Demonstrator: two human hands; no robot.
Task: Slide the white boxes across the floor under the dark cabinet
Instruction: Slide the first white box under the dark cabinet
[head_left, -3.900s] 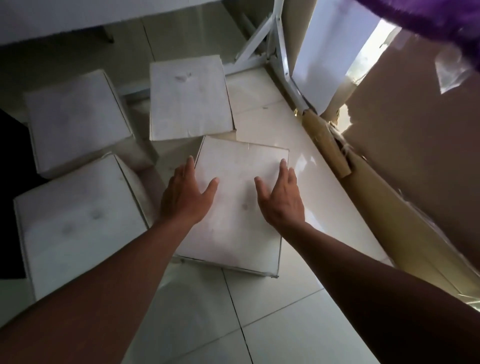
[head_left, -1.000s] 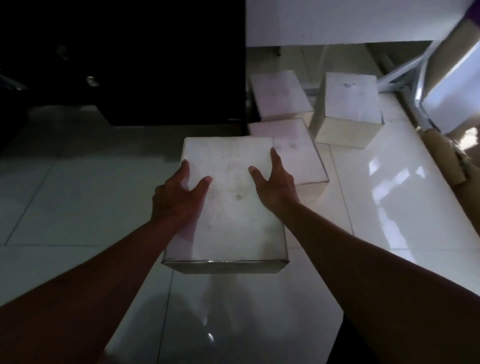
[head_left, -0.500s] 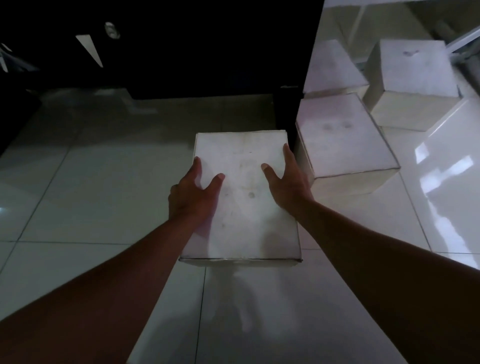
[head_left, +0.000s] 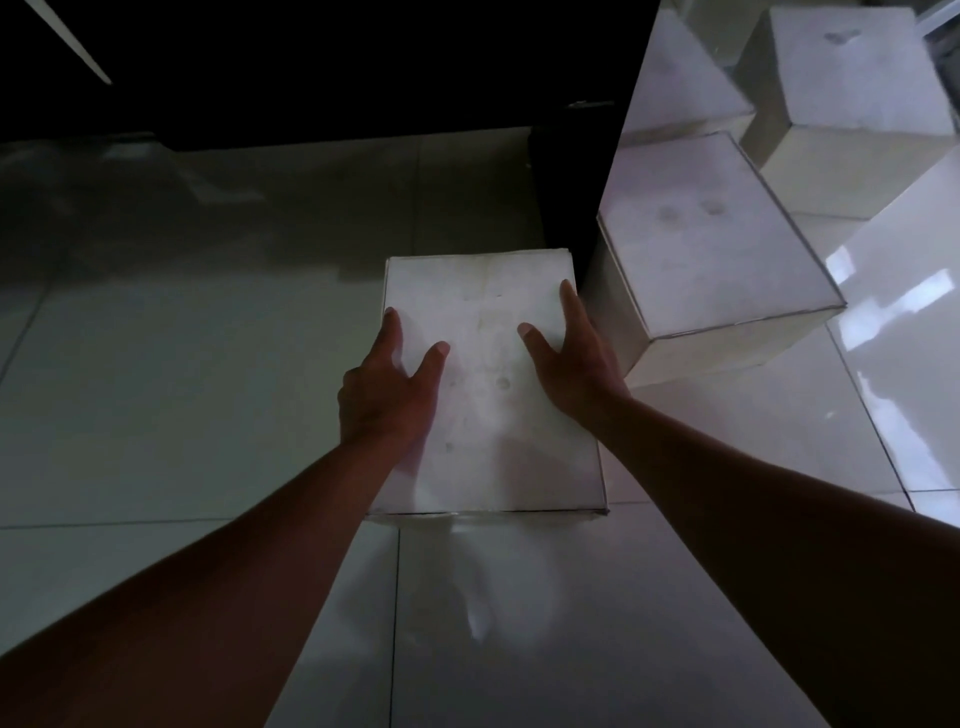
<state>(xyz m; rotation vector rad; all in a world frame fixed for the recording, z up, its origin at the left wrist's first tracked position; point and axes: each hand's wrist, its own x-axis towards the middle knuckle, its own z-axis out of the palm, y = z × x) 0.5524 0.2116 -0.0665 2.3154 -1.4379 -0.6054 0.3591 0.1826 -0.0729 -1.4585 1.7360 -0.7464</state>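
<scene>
The white box (head_left: 493, 384) under the hands is closed, so nothing of its contents shows; the same goes for the three other white boxes to the right of the grip: a near box (head_left: 711, 249) just beside the right wrist, a far box (head_left: 680, 88) behind that one, and a corner box (head_left: 852, 83) farthest right, all shut and standing on the floor.

The floor (head_left: 182, 364) is pale glossy tile with thin dark joints; it lies in shade to the left of the hands and shines with bright reflections out to the right; ahead of the fingertips stands the dark cabinet (head_left: 311, 67), its front nearly black, its right corner post (head_left: 566, 187) coming down just beyond the held box's far right corner.

The left hand (head_left: 387, 395) lies flat on the lid near the box's left edge, fingers spread, thumb angled inward; the right hand (head_left: 576, 364) lies along the right edge, fingers stretched forward, thumb splayed toward the middle; neither hand curls around anything, both simply press palm-down on the top; the box sits on the floor, its far edge close to the cabinet's base.
</scene>
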